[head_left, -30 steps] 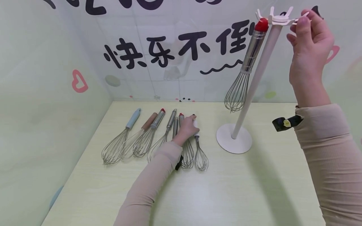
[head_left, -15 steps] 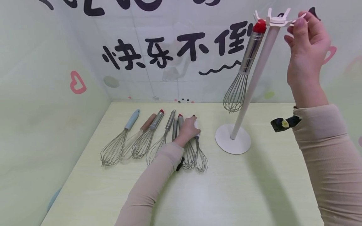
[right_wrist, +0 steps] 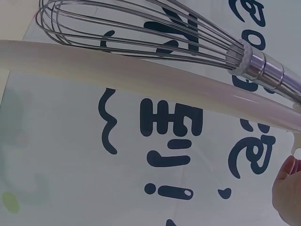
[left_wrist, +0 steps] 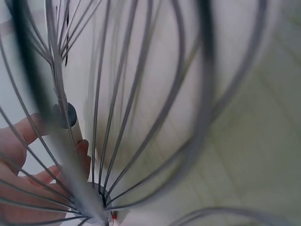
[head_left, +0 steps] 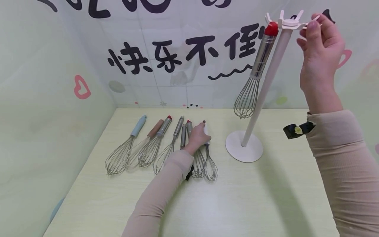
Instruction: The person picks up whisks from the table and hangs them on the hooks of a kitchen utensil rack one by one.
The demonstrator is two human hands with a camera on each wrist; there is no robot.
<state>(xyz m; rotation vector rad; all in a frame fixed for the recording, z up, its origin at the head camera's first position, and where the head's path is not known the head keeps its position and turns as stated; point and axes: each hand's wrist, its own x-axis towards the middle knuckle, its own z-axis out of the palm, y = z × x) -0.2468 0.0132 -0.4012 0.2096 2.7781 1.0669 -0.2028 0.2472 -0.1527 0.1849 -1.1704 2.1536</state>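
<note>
My left hand (head_left: 197,136) holds the white handle of a small whisk (head_left: 211,166), which lies at the right end of a row on the table. In the left wrist view, fingers (left_wrist: 82,153) curl by the white handle beyond a nearer whisk's wires (left_wrist: 136,94). My right hand (head_left: 322,59) pinches one arm of the white rack's top (head_left: 290,23). A silver whisk with a red tip (head_left: 262,56) hangs from the rack's left side, wires down. The right wrist view shows that whisk (right_wrist: 263,68) beside the pole (right_wrist: 141,75), with part of my right hand (right_wrist: 288,193).
Left of my left hand lie several more whisks, among them a blue-handled one (head_left: 138,126), a brown-handled one (head_left: 155,128) and a red-tipped one (head_left: 164,126). The rack's round base (head_left: 237,149) stands on the table (head_left: 237,204). A printed sheet (head_left: 165,92) covers the wall behind.
The left hand has shifted very slightly right with the white-handled whisk. My right hand keeps its pinch on the rack's arm, and the hanging whisk stays in place.
</note>
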